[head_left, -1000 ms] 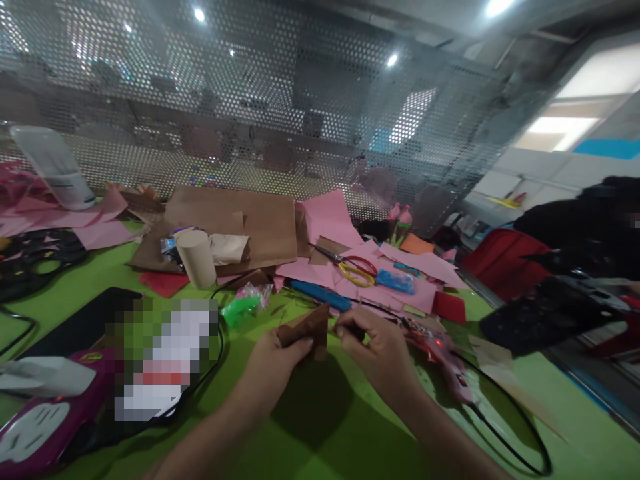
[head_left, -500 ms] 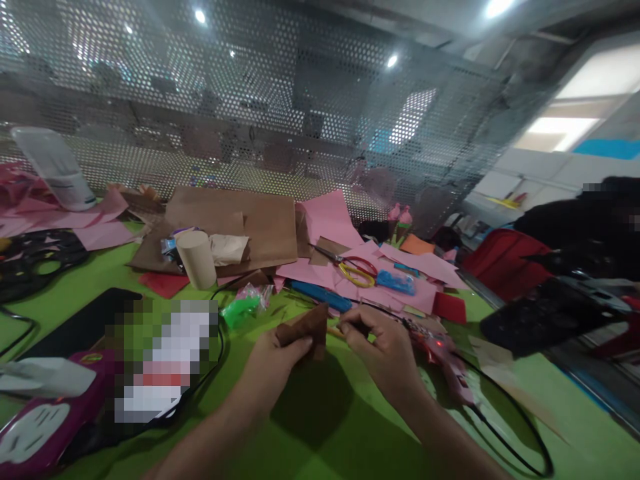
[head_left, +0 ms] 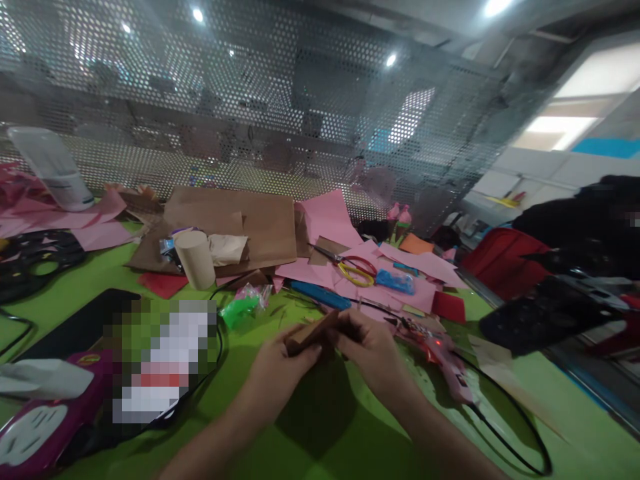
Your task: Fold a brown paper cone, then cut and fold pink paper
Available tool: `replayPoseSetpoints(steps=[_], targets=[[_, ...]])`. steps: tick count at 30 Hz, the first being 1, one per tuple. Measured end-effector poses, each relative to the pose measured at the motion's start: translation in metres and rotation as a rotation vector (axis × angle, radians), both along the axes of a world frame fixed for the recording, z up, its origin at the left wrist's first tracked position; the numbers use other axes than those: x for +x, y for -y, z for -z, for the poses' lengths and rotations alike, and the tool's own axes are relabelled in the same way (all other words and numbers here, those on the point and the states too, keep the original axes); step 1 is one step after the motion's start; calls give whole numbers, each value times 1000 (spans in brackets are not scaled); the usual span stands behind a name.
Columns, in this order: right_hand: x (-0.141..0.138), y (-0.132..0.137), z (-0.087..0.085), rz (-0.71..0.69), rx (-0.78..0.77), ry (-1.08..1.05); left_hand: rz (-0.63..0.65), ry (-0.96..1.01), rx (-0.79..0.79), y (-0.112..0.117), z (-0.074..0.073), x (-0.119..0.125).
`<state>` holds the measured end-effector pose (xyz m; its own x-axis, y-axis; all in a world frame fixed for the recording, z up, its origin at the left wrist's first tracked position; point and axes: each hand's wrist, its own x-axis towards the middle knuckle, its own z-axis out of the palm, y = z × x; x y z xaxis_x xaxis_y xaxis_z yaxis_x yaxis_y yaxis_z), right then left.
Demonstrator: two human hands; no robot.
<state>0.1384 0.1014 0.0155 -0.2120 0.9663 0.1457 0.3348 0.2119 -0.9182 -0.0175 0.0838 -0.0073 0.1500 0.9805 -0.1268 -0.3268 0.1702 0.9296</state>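
A small folded piece of brown paper [head_left: 313, 334] is held above the green table by both hands. My left hand [head_left: 277, 373] pinches its left end between thumb and fingers. At the right end, the fingers of my right hand [head_left: 369, 347] are closed on the paper, with their tips partly hidden behind it. Just beyond the hands lies a blue cutter knife [head_left: 320, 294]. To the right of my right hand rests a pink glue gun [head_left: 453, 373] with a red light on and a black cord.
Scissors [head_left: 357, 268] and a blue packet [head_left: 395, 281] lie on pink paper [head_left: 330, 217]. A cardboard tube [head_left: 195, 260] stands by brown paper sheets [head_left: 270, 227]. At left are a purple tissue box [head_left: 37, 427] and a clear bottle [head_left: 53, 167]. Green table surface [head_left: 240, 440] shows below my hands.
My right hand has moved left and its fingers have closed on the brown paper's right end. The paper has tilted between the hands.
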Motion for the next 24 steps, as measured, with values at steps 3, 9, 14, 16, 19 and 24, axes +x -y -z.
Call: replayPoseSetpoints(steps=[3, 9, 14, 16, 19, 24], targets=[[2, -1, -3, 37, 75, 139, -32, -159, 91, 0, -5, -5], [1, 5, -8, -40, 178, 386, -8, -430, 221, 1, -13, -15], [1, 8, -6, -69, 245, 438, 58, -406, 239, -2, -6, -14], [3, 8, -6, -16, 297, 476, 46, -334, 139, -3, -4, -14], [5, 8, -6, 23, 401, 499, 37, -205, 3, -3, -2, -13], [4, 9, -7, -65, 548, 465, 29, -109, -60, -3, 3, -9]])
